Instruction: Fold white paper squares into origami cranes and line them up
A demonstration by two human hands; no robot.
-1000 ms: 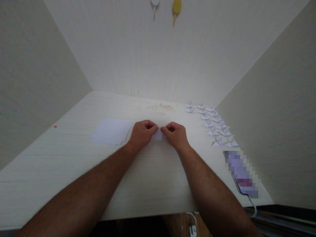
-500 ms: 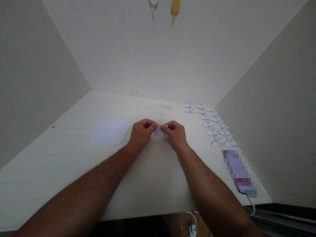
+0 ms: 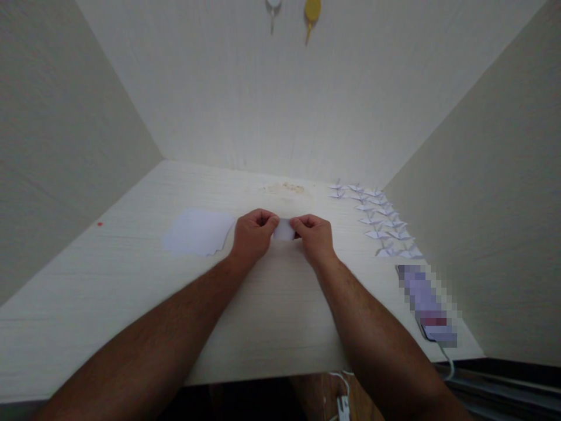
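A small folded piece of white paper [image 3: 284, 230] is held just above or on the table, between my two hands. My left hand [image 3: 255, 234] pinches its left edge between thumb and fingers. On the other side, my right hand [image 3: 314, 235] grips the upper right corner the same way. The fingertips behind the paper are partly hidden. Left of my left hand lies a stack of white paper sheets [image 3: 198, 232], its edges slightly uneven. Several folded white paper cranes [image 3: 374, 234] stand in rows to the right of my right hand.
A phone [image 3: 423, 298] with a blurred-out screen lies at the table's right, a white cable [image 3: 447, 361] running from it. Walls enclose the white table [image 3: 272, 327] at the back and sides. Yellow [image 3: 312, 10] and white hooks hang on the back wall.
My right thumb has slid outward to the paper's right edge, so more of the paper shows. The left hand keeps its pinch. The whole view has shifted slightly.
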